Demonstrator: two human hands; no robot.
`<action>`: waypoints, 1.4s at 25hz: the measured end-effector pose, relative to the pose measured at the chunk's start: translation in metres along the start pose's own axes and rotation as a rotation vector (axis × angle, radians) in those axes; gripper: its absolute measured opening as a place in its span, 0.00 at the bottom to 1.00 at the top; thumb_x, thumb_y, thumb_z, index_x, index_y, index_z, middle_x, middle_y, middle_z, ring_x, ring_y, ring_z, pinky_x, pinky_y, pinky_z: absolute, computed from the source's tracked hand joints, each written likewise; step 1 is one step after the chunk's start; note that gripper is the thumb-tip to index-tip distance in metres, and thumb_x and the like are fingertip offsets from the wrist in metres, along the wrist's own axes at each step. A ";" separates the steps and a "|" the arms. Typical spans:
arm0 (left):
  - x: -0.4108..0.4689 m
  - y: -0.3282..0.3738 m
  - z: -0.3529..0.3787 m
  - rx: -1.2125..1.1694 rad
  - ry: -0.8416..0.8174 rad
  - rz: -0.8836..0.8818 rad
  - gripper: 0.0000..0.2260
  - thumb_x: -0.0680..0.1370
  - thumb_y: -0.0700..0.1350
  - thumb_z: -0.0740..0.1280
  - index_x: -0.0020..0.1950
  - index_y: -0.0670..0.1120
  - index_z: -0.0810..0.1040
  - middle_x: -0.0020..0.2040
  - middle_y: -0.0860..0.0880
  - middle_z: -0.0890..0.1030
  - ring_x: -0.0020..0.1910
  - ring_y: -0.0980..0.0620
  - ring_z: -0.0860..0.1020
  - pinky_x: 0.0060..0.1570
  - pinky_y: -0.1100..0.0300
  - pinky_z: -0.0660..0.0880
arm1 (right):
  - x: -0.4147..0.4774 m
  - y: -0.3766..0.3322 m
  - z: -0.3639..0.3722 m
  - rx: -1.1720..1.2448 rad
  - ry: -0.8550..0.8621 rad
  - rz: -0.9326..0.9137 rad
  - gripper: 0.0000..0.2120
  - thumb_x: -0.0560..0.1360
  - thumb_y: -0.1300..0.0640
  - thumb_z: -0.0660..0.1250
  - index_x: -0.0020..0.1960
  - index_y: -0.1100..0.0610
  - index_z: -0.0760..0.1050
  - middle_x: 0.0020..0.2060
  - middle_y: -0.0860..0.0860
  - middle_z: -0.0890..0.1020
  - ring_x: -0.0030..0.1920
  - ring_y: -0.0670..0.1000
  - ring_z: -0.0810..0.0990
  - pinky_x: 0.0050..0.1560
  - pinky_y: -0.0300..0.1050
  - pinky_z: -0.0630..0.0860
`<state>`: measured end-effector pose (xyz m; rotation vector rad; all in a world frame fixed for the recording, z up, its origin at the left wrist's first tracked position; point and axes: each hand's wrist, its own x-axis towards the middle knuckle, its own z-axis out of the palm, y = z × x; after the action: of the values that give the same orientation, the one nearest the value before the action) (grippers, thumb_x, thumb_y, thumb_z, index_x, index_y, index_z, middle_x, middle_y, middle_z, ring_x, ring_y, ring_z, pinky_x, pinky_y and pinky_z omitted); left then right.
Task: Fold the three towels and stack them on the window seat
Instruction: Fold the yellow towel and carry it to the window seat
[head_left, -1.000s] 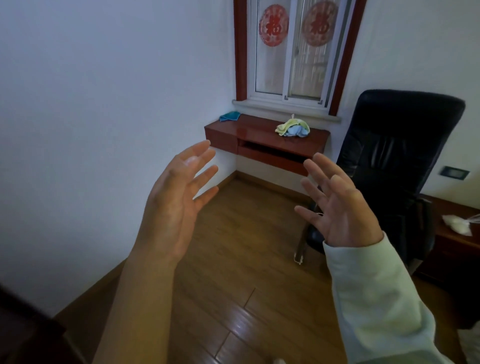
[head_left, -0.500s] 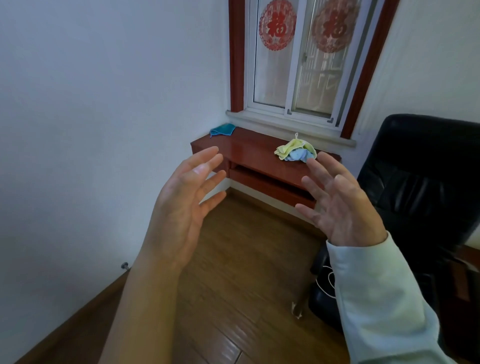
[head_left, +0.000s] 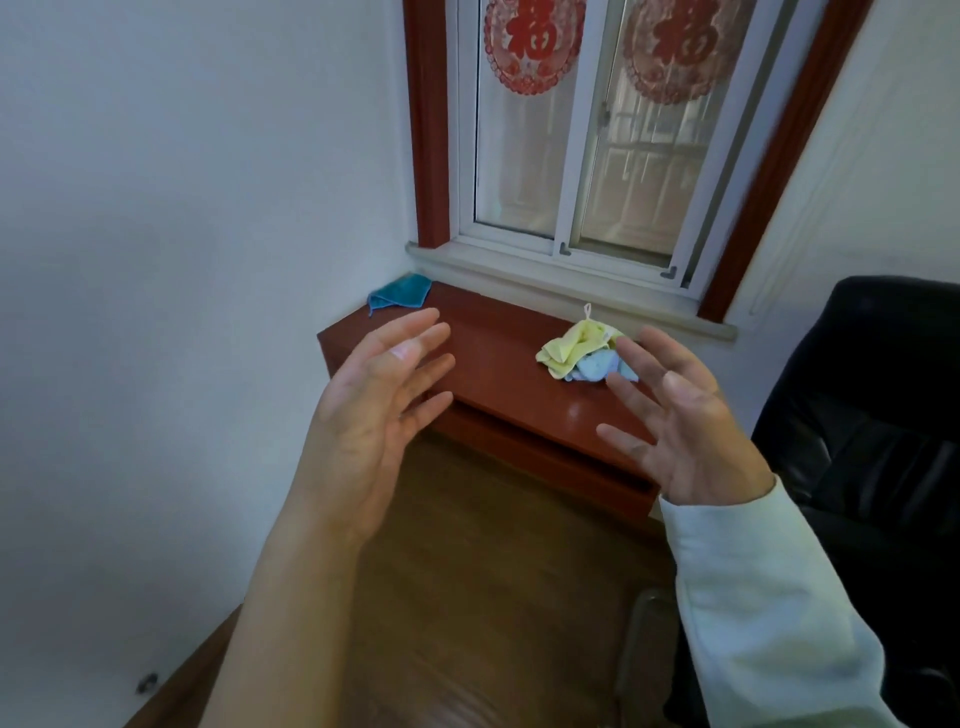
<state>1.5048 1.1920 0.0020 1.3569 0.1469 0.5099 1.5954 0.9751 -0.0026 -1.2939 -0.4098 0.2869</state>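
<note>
A red-brown window seat (head_left: 498, 364) runs under the window. A teal towel (head_left: 400, 292) lies flat at its far left corner. Near the middle right sits a crumpled yellow towel (head_left: 574, 345) heaped on a crumpled light blue towel (head_left: 597, 369). My left hand (head_left: 379, 415) is raised in front of the seat's left end, fingers spread, holding nothing. My right hand (head_left: 675, 421) is raised just right of the crumpled heap, fingers spread and empty; its fingertips overlap the blue towel's edge in the view.
A black office chair (head_left: 872, 441) stands close on the right. A white wall closes the left side. The window (head_left: 582, 130) carries two red paper cut-outs. Wooden floor (head_left: 467, 597) lies below, with a chair leg (head_left: 639, 649) at lower right.
The view has closed in on the window seat, which now looms larger. Both hands stay raised and spread, now overlapping the seat's front.
</note>
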 end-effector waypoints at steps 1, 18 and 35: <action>0.030 -0.002 -0.006 -0.006 -0.011 0.009 0.14 0.78 0.55 0.66 0.64 0.58 0.79 0.65 0.56 0.82 0.64 0.55 0.81 0.66 0.48 0.76 | 0.029 0.004 0.001 -0.011 0.008 -0.004 0.30 0.56 0.45 0.74 0.58 0.38 0.75 0.64 0.41 0.77 0.65 0.47 0.74 0.64 0.62 0.71; 0.457 -0.135 0.045 0.017 -0.065 -0.147 0.10 0.82 0.45 0.64 0.59 0.55 0.82 0.60 0.51 0.85 0.61 0.52 0.83 0.65 0.48 0.77 | 0.421 0.099 -0.089 -0.050 0.174 0.053 0.22 0.64 0.44 0.72 0.58 0.37 0.77 0.61 0.39 0.81 0.65 0.46 0.76 0.62 0.55 0.75; 0.597 -0.380 0.148 0.470 -0.455 -0.632 0.12 0.79 0.44 0.68 0.63 0.53 0.79 0.55 0.53 0.83 0.54 0.55 0.82 0.45 0.62 0.77 | 0.523 0.206 -0.195 -0.084 0.594 0.261 0.15 0.70 0.52 0.66 0.53 0.36 0.78 0.56 0.39 0.83 0.55 0.40 0.81 0.59 0.52 0.75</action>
<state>2.1897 1.2700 -0.2158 1.7444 0.3183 -0.3913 2.1550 1.0825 -0.1743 -1.4449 0.2553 0.0924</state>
